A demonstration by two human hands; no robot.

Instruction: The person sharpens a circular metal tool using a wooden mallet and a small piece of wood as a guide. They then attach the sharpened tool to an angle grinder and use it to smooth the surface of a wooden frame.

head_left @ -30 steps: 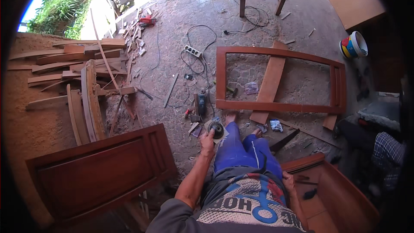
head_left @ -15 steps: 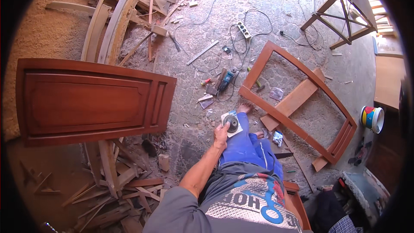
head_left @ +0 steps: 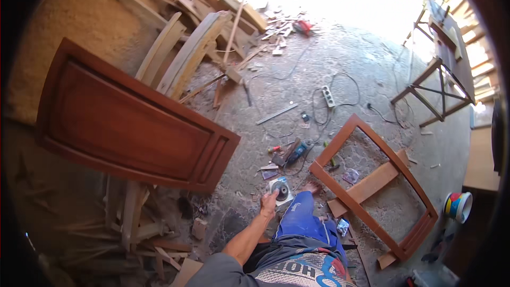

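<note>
1. The left hand [head_left: 269, 204] grasps a pale, flat, square card-like piece [head_left: 287, 200], its thumb near a dark round disc [head_left: 280, 191] on the card's face.
2. Card and disc sit at the far side of the grip, just left of the blue cloth trousers [head_left: 300, 218].
3. I cannot tell the state of the right hand's grip.
4. Beyond the grip, slightly right, a blue-and-dark handheld power tool [head_left: 298, 152] lies on the rough grey floor [head_left: 234, 159].
5. Farther out, past that tool, lies a white oblong power strip [head_left: 328, 96].
6. Left of the grip is a large reddish-brown wooden panel [head_left: 133, 122] with moulded edges.
7. Right of the grip, an open reddish-brown wooden frame [head_left: 355, 210] rests across a lighter brown flat wooden plank [head_left: 372, 183].
8. Well to the right stands a white, multicoloured round bucket [head_left: 454, 207].
</note>
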